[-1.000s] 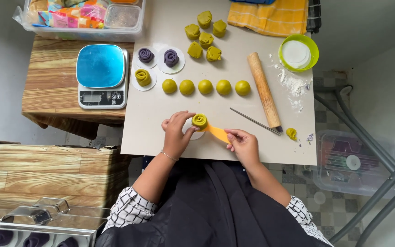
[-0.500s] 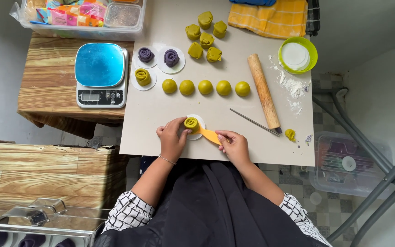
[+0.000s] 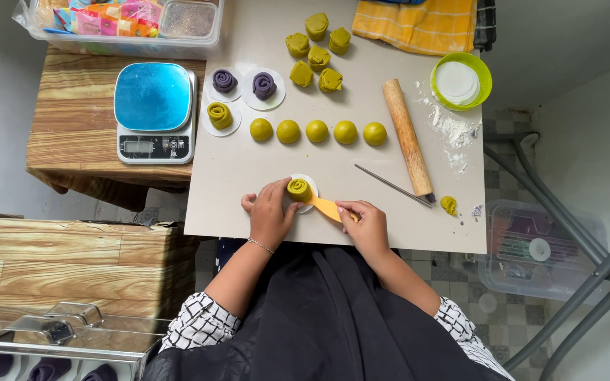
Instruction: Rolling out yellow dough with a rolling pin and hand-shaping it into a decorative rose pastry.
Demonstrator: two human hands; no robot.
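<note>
The person is working a spiral roll [image 3: 299,188] of yellow-green dough on a small white disc [image 3: 310,182] near the front edge of the surface [image 3: 234,176]. The step in hand looks like shaping or lifting the roll with an orange scraper [image 3: 326,207], whose blade is lying against the roll's base on the right. The next move probably calls for a flat, gentle slide so the spiral is not squashed.

The left hand [image 3: 271,215] is steadying things: its fingers [image 3: 284,189] are slightly apart and curved, touching the roll and the disc without clamping. The right hand [image 3: 363,222] is gripping the scraper's handle, fingers closed together around it.

Farther back, five balls [image 3: 317,131] are sitting in a row, with folded lumps [image 3: 315,51] beyond them and three finished rolls on discs [image 3: 240,95], two purple and one green. A rolling pin [image 3: 407,137], a thin metal stick [image 3: 392,185] and a scale [image 3: 153,111] are lying nearby.
</note>
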